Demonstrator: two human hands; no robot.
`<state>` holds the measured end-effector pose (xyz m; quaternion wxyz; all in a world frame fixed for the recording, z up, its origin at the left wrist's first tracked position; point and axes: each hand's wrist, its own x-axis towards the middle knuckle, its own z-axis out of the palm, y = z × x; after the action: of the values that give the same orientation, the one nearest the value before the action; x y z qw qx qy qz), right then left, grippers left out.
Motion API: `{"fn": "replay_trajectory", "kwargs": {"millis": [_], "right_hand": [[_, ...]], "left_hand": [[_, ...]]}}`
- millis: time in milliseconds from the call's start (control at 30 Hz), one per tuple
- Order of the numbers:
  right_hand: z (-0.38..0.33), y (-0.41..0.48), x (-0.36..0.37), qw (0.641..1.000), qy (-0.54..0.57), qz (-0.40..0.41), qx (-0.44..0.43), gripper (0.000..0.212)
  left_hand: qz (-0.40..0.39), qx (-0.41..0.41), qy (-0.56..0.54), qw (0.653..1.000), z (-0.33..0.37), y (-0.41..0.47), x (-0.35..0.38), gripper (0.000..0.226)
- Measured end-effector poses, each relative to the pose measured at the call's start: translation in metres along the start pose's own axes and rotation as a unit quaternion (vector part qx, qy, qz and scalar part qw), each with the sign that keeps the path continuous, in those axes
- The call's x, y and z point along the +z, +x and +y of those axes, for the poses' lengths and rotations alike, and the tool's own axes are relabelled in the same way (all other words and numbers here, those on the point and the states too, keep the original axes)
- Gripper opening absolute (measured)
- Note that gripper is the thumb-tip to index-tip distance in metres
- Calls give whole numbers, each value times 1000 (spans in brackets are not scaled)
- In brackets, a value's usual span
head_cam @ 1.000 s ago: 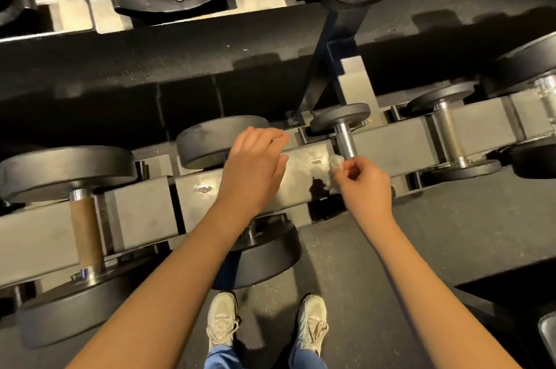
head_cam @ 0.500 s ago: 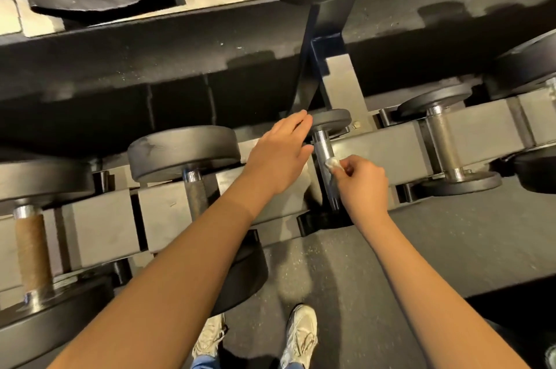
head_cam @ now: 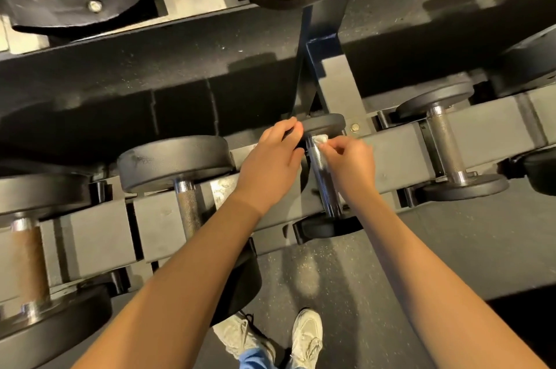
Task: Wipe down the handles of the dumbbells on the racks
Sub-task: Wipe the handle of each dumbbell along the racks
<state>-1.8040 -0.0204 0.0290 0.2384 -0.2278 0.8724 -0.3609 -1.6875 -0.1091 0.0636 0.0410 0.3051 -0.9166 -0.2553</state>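
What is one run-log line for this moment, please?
left hand: steadies small dumbbell by far head | right hand: presses white wipe on handle top | stage: wiping

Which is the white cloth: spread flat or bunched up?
Bunched up: the cloth is a small wad pinched by the right hand against the handle.

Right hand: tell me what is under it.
Under the right hand lies the steel handle of a small dumbbell, with a white wipe pinched against its far end. The fingers cover most of the wipe, so its full shape cannot be seen.
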Motion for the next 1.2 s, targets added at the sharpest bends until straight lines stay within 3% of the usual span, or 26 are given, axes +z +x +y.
{"fn": "replay_trajectory", "kwargs": {"millis": [367, 500, 667, 867, 1200], "right_hand": [[48, -52, -15, 992, -72, -16, -101, 37], [46, -55, -15, 990, -111, -10, -89, 39], [18, -33, -4, 996, -48, 52, -47, 14], [-8, -4, 8, 994, -34, 95, -38, 15], [16, -41, -9, 983, -159, 4, -88, 12]], "left_hand": [[12, -10, -19, 1000, -2, 1, 3, 48], [8, -6, -28, 1000, -3, 1, 3, 47], [-5, -1, -32, 999, -7, 3, 1, 47], [-27, 4, -50, 998, -10, 5, 0, 47], [-30, 9, -66, 997, -10, 6, -2, 45]]}}
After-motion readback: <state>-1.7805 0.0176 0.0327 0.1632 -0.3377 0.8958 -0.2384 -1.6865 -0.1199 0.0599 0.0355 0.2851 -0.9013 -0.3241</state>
